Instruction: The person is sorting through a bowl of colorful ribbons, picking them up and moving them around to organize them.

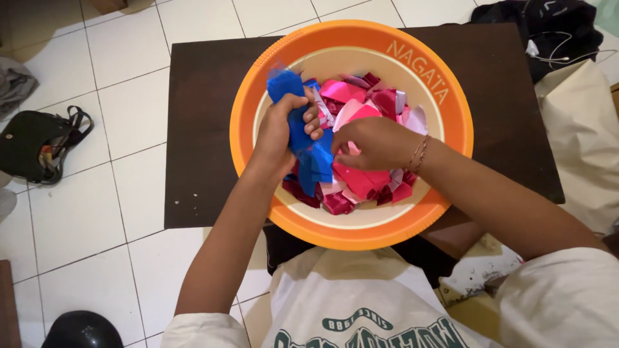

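Observation:
A round orange basin with a cream inside sits on a small dark brown table. It is heaped with pink, red and white shiny scraps. My left hand is closed around a bunch of blue shiny pieces, held upright over the basin's left side. My right hand, with a thin bracelet at the wrist, rests palm down on the pink scraps beside the blue bunch, fingertips touching its lower part. What those fingers pinch is hidden.
White floor tiles surround the table. A black bag lies on the floor at left, dark cloth and a white cord at top right, beige fabric at right. A dark round object sits at bottom left.

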